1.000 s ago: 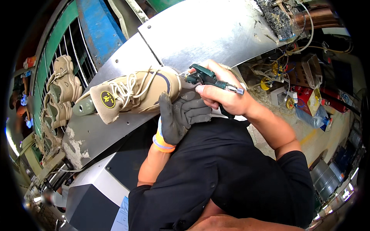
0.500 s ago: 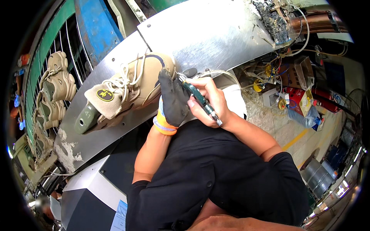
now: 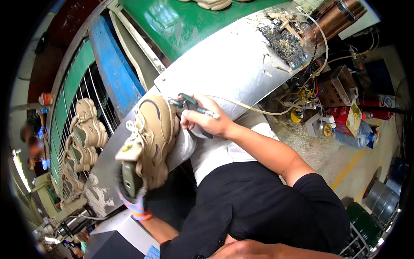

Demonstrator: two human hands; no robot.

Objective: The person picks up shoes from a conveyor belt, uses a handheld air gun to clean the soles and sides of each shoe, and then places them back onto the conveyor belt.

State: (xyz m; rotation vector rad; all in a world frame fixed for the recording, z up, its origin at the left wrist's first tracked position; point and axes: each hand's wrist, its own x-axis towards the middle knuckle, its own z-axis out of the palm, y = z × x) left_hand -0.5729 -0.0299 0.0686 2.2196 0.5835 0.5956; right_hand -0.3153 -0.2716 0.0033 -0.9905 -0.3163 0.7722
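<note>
Over the metal surface [image 3: 241, 64], the gloved left hand [image 3: 129, 196] is now gripping the tan sneaker [image 3: 151, 138] from beneath, tipped heel-up since a moment ago, while right-hand fingers [image 3: 202, 123] are pinching a green tool [image 3: 189, 103] at its two-o'clock edge.
</note>
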